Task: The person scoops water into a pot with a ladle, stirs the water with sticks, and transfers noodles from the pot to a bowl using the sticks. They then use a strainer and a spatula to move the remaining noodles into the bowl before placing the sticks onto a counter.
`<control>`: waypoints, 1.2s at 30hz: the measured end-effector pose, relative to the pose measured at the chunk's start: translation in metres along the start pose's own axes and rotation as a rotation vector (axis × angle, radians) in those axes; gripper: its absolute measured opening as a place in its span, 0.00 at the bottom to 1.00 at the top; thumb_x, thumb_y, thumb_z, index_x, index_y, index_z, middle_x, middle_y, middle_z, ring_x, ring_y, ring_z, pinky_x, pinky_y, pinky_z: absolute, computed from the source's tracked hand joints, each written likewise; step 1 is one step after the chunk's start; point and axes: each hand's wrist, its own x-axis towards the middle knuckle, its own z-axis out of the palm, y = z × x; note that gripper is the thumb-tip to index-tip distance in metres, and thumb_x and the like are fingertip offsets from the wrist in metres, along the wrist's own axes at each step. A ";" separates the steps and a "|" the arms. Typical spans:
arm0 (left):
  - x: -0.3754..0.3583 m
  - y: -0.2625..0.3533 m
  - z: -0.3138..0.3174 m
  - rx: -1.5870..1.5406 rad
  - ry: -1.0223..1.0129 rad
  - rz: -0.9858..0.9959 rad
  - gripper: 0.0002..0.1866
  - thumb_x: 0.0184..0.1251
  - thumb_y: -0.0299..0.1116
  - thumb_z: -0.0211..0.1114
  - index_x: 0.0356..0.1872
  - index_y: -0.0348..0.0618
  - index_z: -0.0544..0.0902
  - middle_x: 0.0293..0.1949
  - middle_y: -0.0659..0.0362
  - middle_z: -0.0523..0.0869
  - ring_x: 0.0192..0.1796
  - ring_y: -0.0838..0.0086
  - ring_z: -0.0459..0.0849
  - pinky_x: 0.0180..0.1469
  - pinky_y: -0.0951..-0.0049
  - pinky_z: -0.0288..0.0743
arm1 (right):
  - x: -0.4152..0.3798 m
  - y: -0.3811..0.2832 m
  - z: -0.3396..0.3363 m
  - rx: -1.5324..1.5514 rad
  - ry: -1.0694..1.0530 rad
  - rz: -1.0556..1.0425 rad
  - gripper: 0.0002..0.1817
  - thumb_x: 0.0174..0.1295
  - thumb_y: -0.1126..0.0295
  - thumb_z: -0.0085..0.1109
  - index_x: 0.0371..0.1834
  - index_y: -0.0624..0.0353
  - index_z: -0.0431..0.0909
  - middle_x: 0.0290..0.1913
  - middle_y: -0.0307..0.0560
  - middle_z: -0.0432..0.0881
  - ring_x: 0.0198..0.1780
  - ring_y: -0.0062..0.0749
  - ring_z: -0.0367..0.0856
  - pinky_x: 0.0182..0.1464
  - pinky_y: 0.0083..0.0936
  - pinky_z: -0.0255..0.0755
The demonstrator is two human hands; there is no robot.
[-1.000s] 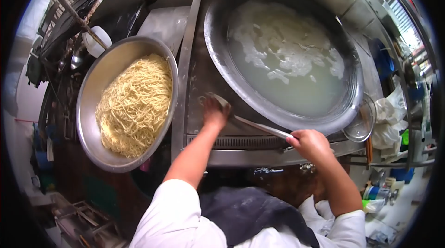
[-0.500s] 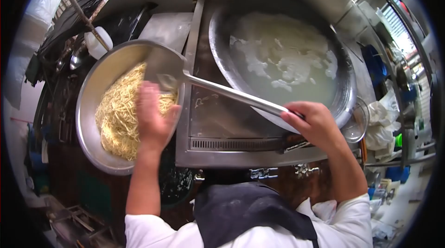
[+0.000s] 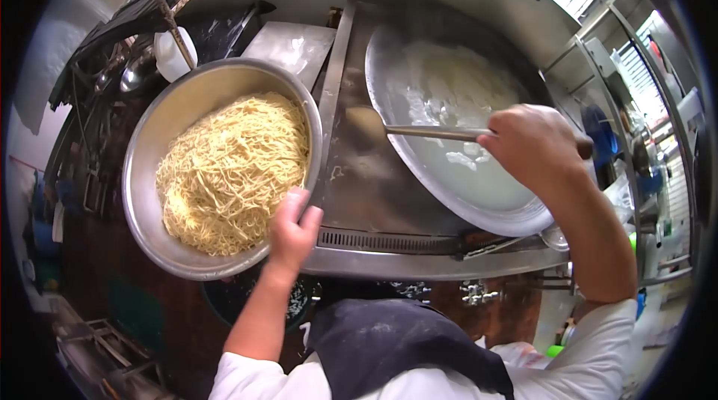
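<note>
A large steel bowl [image 3: 146,198] on the left holds a heap of pale yellow noodles [image 3: 232,168]. At its right front rim is my left hand [image 3: 293,231], fingers outstretched and thumb apart, holding nothing. My right hand [image 3: 535,142] is wrapped around the handle of a long-handled scoop [image 3: 434,132], above the right part of a big round wok [image 3: 467,213]. Cloudy liquid [image 3: 479,183] with white foam fills the wok. The blurred scoop head lies left of the wok's rim, over the steel stove top [image 3: 359,202].
A slotted vent [image 3: 389,240] runs along the stove's front edge. Behind the bowl are a white plastic jug [image 3: 175,54] and a flat metal sheet [image 3: 292,48]. Metal shelving with various items stands at the far right. A dark tub [image 3: 217,303] sits below the bowl.
My right hand has drawn the scoop rightward and up, out of the bowl. My left hand has moved from over the noodles down to the bowl's front rim. The noodle heap looks spread wider.
</note>
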 end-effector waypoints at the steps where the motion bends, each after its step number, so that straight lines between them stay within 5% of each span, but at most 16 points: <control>1: -0.009 0.005 0.016 0.008 -0.088 0.012 0.27 0.63 0.40 0.65 0.58 0.31 0.74 0.62 0.42 0.74 0.67 0.57 0.70 0.69 0.64 0.60 | 0.010 -0.014 -0.004 -0.102 -0.087 -0.004 0.11 0.57 0.60 0.61 0.33 0.54 0.86 0.33 0.48 0.85 0.39 0.41 0.85 0.40 0.39 0.76; 4: -0.023 -0.007 0.069 -0.059 -0.271 -0.167 0.38 0.65 0.50 0.61 0.65 0.28 0.65 0.67 0.38 0.65 0.72 0.54 0.62 0.72 0.63 0.54 | 0.034 -0.057 -0.004 -0.299 -0.180 -0.080 0.08 0.55 0.66 0.62 0.35 0.54 0.86 0.36 0.45 0.86 0.41 0.37 0.86 0.38 0.37 0.77; 7: 0.004 -0.035 0.122 -0.104 -0.286 -0.439 0.45 0.66 0.58 0.54 0.69 0.27 0.56 0.72 0.37 0.54 0.76 0.53 0.51 0.75 0.63 0.44 | 0.051 -0.071 0.007 -0.438 -0.203 -0.168 0.09 0.54 0.68 0.62 0.38 0.53 0.86 0.39 0.43 0.87 0.43 0.35 0.86 0.37 0.33 0.77; 9: 0.032 -0.047 0.145 0.012 -0.256 -0.447 0.45 0.67 0.60 0.51 0.70 0.28 0.55 0.72 0.37 0.52 0.76 0.52 0.48 0.75 0.61 0.43 | 0.060 -0.070 0.009 -0.439 -0.213 -0.149 0.10 0.55 0.68 0.62 0.40 0.51 0.86 0.40 0.42 0.87 0.43 0.33 0.86 0.37 0.32 0.77; 16: 0.072 -0.062 0.196 0.228 -0.236 -0.468 0.46 0.69 0.63 0.42 0.72 0.29 0.49 0.74 0.40 0.47 0.77 0.51 0.44 0.76 0.59 0.38 | 0.049 -0.009 0.059 0.010 -0.333 -0.060 0.16 0.59 0.49 0.59 0.37 0.47 0.86 0.35 0.46 0.85 0.39 0.43 0.84 0.44 0.37 0.77; 22: 0.047 -0.044 0.162 0.413 -0.298 -0.332 0.50 0.66 0.69 0.40 0.71 0.28 0.50 0.74 0.39 0.49 0.77 0.50 0.44 0.75 0.54 0.37 | -0.036 0.014 0.177 0.523 -0.218 0.053 0.17 0.61 0.50 0.58 0.36 0.50 0.85 0.29 0.47 0.84 0.33 0.47 0.83 0.39 0.39 0.75; 25: 0.031 -0.013 0.139 0.527 -0.456 -0.132 0.53 0.64 0.72 0.40 0.70 0.27 0.54 0.73 0.39 0.51 0.77 0.51 0.46 0.75 0.55 0.38 | -0.075 0.022 0.208 0.640 -0.269 0.105 0.16 0.62 0.53 0.60 0.37 0.53 0.86 0.24 0.46 0.83 0.25 0.39 0.80 0.34 0.35 0.73; 28: 0.025 0.014 0.103 0.574 -0.410 0.100 0.52 0.64 0.71 0.40 0.70 0.27 0.55 0.73 0.39 0.52 0.77 0.52 0.46 0.75 0.55 0.39 | -0.101 0.044 0.210 1.050 -0.330 0.348 0.15 0.61 0.58 0.63 0.40 0.59 0.85 0.18 0.37 0.76 0.23 0.17 0.69 0.28 0.22 0.66; 30: 0.034 0.045 0.062 0.713 -0.377 0.236 0.51 0.63 0.71 0.43 0.71 0.30 0.55 0.74 0.41 0.52 0.77 0.53 0.46 0.75 0.55 0.38 | -0.103 0.053 0.165 1.054 -0.315 0.329 0.16 0.62 0.58 0.62 0.40 0.60 0.85 0.19 0.38 0.77 0.23 0.17 0.70 0.28 0.21 0.66; 34: 0.070 0.045 -0.031 0.711 0.120 0.441 0.43 0.67 0.62 0.49 0.71 0.37 0.59 0.73 0.45 0.56 0.76 0.56 0.49 0.75 0.55 0.41 | -0.089 0.033 0.119 1.115 -0.151 0.146 0.18 0.62 0.54 0.61 0.42 0.58 0.85 0.27 0.44 0.83 0.31 0.26 0.80 0.36 0.26 0.73; 36: 0.091 -0.007 -0.076 0.670 0.286 0.206 0.39 0.70 0.58 0.50 0.69 0.34 0.61 0.72 0.44 0.58 0.75 0.52 0.52 0.75 0.55 0.41 | -0.089 0.012 0.119 0.900 0.083 0.146 0.20 0.61 0.51 0.60 0.44 0.56 0.84 0.35 0.50 0.85 0.39 0.39 0.84 0.42 0.31 0.75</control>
